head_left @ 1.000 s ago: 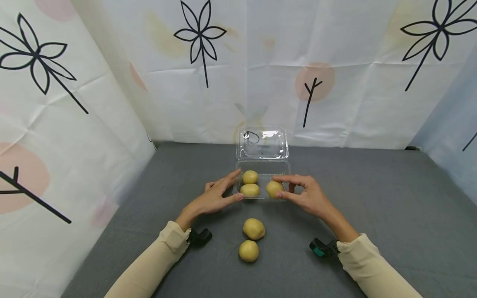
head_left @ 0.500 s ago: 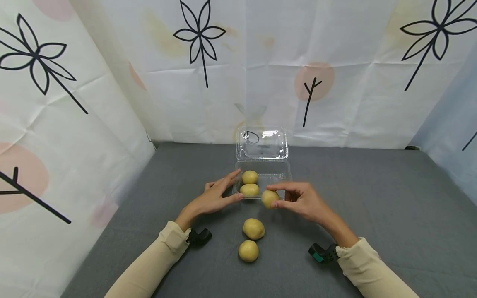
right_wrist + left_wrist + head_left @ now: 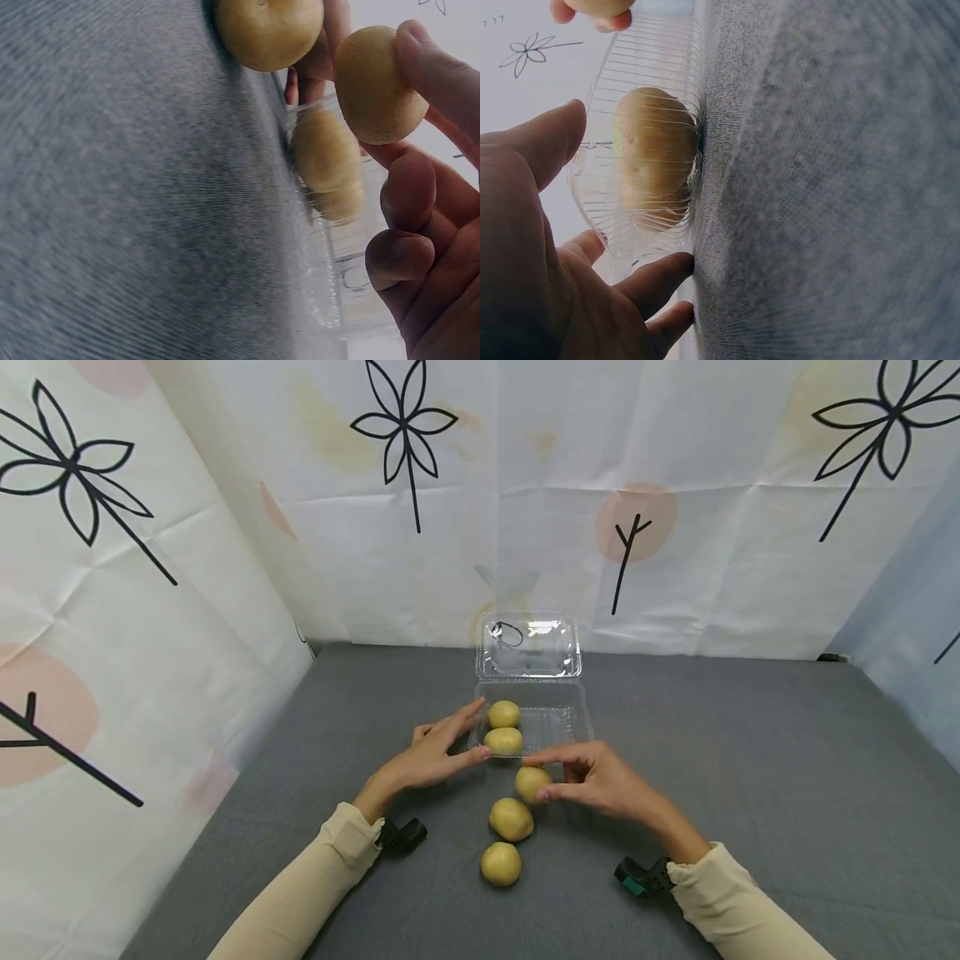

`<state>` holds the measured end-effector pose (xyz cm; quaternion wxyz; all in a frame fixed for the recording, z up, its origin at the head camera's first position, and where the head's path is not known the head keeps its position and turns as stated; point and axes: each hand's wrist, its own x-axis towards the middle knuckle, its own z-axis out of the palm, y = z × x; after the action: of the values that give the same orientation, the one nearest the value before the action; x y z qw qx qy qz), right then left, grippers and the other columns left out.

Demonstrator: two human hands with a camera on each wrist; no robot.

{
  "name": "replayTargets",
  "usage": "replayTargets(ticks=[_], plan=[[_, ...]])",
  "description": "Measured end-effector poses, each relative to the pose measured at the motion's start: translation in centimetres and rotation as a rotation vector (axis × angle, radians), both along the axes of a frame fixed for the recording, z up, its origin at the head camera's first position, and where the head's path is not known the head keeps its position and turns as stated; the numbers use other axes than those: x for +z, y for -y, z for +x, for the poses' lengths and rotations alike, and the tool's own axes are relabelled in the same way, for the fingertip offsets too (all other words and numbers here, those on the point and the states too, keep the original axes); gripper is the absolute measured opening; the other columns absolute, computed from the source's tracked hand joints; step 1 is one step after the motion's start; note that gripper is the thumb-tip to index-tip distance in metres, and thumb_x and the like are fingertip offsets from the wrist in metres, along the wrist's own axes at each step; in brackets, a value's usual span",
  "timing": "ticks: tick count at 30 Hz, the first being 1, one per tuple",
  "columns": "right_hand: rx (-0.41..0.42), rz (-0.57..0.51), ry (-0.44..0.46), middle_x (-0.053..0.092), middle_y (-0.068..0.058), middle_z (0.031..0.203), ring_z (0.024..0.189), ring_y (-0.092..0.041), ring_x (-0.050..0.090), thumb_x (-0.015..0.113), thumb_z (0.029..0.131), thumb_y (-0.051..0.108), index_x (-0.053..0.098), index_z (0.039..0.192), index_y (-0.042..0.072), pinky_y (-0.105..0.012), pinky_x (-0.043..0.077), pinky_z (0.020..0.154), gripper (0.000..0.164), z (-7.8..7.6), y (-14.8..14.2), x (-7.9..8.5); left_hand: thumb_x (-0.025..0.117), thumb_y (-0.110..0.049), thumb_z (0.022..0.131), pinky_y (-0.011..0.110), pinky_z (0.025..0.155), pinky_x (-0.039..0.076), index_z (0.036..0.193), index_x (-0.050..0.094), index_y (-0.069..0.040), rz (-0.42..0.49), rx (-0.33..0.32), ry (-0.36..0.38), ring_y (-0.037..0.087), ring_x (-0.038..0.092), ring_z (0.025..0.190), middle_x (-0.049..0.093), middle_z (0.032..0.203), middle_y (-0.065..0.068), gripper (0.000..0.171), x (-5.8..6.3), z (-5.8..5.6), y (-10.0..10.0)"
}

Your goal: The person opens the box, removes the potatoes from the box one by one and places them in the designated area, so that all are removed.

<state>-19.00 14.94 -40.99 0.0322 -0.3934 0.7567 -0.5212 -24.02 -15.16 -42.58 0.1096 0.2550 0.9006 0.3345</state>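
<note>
In the head view my right hand [image 3: 603, 783] pinches a potato [image 3: 532, 785] between thumb and fingers, just in front of a clear plastic clamshell container [image 3: 562, 720]. The right wrist view has this held potato [image 3: 377, 85] off the cloth. Two potatoes [image 3: 504, 714] lie one behind the other in the container's left side. With its fingers spread and fairly straight, my left hand [image 3: 431, 758] touches the container's left edge and front corner; its fingertips meet the plastic wall in the left wrist view. Two more potatoes [image 3: 512, 821] sit on the cloth nearer me.
The container's lid [image 3: 528, 646] stands raised at the back, close to the white patterned fabric wall [image 3: 540, 543]. Grey cloth [image 3: 750, 793] covers the table. Fabric also hangs along the left and right sides.
My right hand has brought its potato out of the container's right side, toward me and a little left, to the space before the front edge. The left hand stays in place.
</note>
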Motion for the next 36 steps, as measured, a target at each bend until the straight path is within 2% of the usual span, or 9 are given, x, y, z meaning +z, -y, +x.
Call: replayTargets(ticks=[6,9,13,16,19,21,31,33,36], plan=[[-0.024,0.022,-0.032,0.076,-0.012,0.107,0.048,0.001,0.03,0.081,0.086,0.009,0.074,0.12,-0.001,-0.018,0.03,0.044,0.037,-0.1,0.3,-0.8,0.05,-0.062,0.101,0.056,0.109,0.015,0.165,0.006,-0.038,-0.006,0.004,-0.003,0.026,0.028,0.155,0.039,0.163,0.001,0.082,0.1,0.0,-0.1],[-0.044,0.035,-0.041,0.077,-0.008,0.103,0.049,0.004,0.028,0.082,0.085,0.011,0.074,0.12,0.001,-0.018,0.028,0.043,0.037,-0.1,0.5,-1.0,0.049,-0.062,0.101,0.056,0.11,0.014,0.165,0.006,-0.035,-0.004,0.003,-0.004,0.026,0.026,0.155,0.038,0.164,-0.001,0.082,0.2,0.0,-0.1],[-0.057,0.038,-0.048,0.072,-0.006,0.085,0.05,0.005,0.026,0.082,0.086,0.011,0.074,0.121,0.001,-0.018,0.027,0.044,0.037,0.0,0.5,-1.1,0.049,-0.062,0.102,0.056,0.11,0.014,0.166,0.006,-0.033,-0.005,0.002,-0.007,0.025,0.025,0.156,0.039,0.163,-0.003,0.082,0.1,0.0,-0.1],[-0.068,0.046,-0.047,0.054,-0.003,0.062,0.05,0.004,0.025,0.082,0.086,0.012,0.074,0.121,0.001,-0.018,0.026,0.044,0.038,0.0,0.6,-1.1,0.048,-0.062,0.102,0.055,0.11,0.015,0.166,0.005,-0.033,-0.007,0.001,-0.006,0.025,0.025,0.156,0.039,0.163,-0.003,0.082,0.1,0.0,-0.1],[-0.087,0.062,-0.04,0.034,0.002,0.052,0.049,0.004,0.024,0.082,0.086,0.013,0.074,0.121,0.001,-0.016,0.025,0.045,0.039,0.1,0.6,-1.1,0.048,-0.063,0.102,0.055,0.109,0.015,0.166,0.005,-0.033,-0.012,0.002,-0.003,0.025,0.024,0.156,0.039,0.163,-0.003,0.082,0.0,0.0,-0.1],[-0.103,0.071,-0.043,0.032,0.004,0.051,0.048,0.004,0.024,0.082,0.085,0.015,0.074,0.121,0.002,-0.015,0.025,0.044,0.039,0.2,0.8,-1.2,0.047,-0.063,0.102,0.055,0.109,0.015,0.166,0.004,-0.034,-0.012,0.003,-0.001,0.025,0.024,0.156,0.039,0.163,-0.004,0.082,0.0,0.0,-0.1],[-0.222,0.154,-0.014,0.037,0.01,0.052,0.045,0.005,0.027,0.085,0.083,0.023,0.076,0.122,0.01,-0.018,0.027,0.044,0.042,0.6,1.3,-1.3,0.048,-0.063,0.102,0.055,0.109,0.014,0.166,0.004,-0.034,-0.004,0.003,-0.002,0.024,0.025,0.156,0.038,0.163,-0.003,0.082,-0.2,-0.1,0.0],[-0.232,0.158,0.002,0.051,0.008,0.058,0.045,0.005,0.029,0.086,0.082,0.022,0.076,0.121,0.01,-0.019,0.029,0.043,0.042,0.6,1.4,-1.3,0.047,-0.063,0.102,0.055,0.109,0.015,0.165,0.004,-0.034,-0.006,0.003,-0.003,0.024,0.025,0.156,0.038,0.164,-0.004,0.082,-0.2,-0.1,0.0],[-0.237,0.161,0.017,0.06,0.004,0.065,0.045,0.005,0.031,0.086,0.082,0.021,0.077,0.121,0.009,-0.02,0.03,0.043,0.042,0.7,1.5,-1.5,0.047,-0.063,0.102,0.055,0.109,0.015,0.165,0.004,-0.034,-0.006,0.003,-0.004,0.023,0.025,0.156,0.038,0.163,-0.004,0.082,-0.2,-0.1,0.0]])
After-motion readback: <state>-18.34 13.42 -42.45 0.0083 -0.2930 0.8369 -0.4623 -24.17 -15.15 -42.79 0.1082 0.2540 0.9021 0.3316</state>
